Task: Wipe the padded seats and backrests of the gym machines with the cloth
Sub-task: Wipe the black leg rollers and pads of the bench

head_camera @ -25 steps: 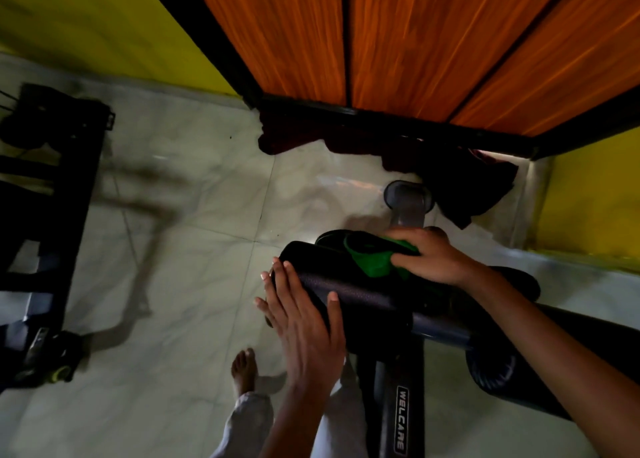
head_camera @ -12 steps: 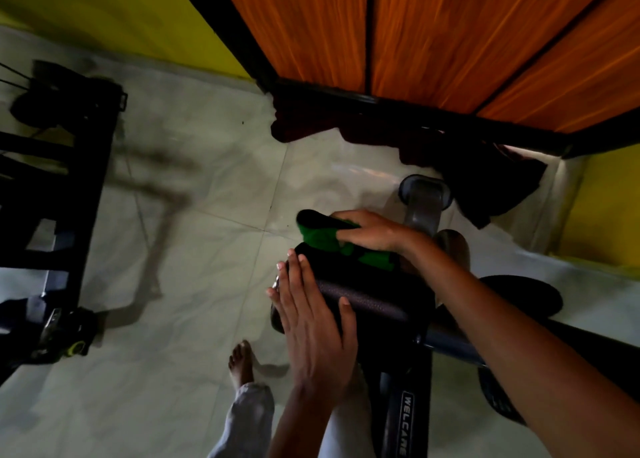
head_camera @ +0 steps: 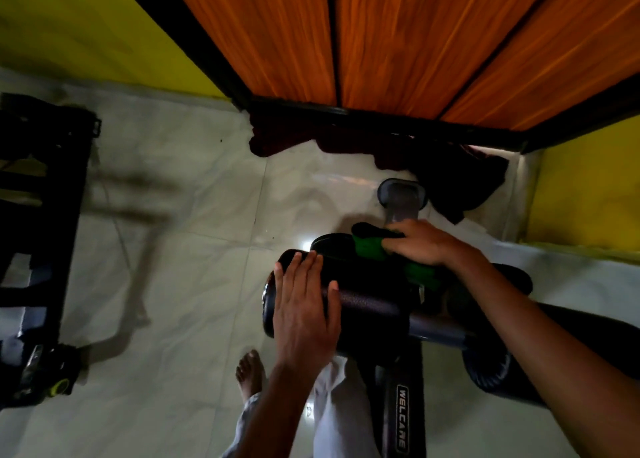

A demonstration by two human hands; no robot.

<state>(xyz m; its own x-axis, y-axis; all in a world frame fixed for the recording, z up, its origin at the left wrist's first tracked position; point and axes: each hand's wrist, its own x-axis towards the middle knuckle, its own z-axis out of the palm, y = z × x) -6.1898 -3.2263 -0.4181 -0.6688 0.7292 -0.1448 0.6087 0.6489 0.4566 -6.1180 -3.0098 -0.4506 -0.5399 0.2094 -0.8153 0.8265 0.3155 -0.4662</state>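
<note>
Right, left hand (head_camera: pixel 304 305) lies flat, fingers straight, steadying the roller pad (head_camera: pixel 367 302); right hand (head_camera: pixel 420 243) grips the green cloth (head_camera: pixel 372 246) on the pad behind. Best press firm, overlap strokes w/ each pass.

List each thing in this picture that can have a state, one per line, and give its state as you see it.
Left hand: flat, fingers straight, pressing on the near foam roller.
Right hand: gripping the green cloth.
Green cloth: bunched, pressed on the far roller.
Near foam roller: lying level on the machine's bar.
Wooden door: closed.
Dark rag: crumpled on the floor by the door.
</note>
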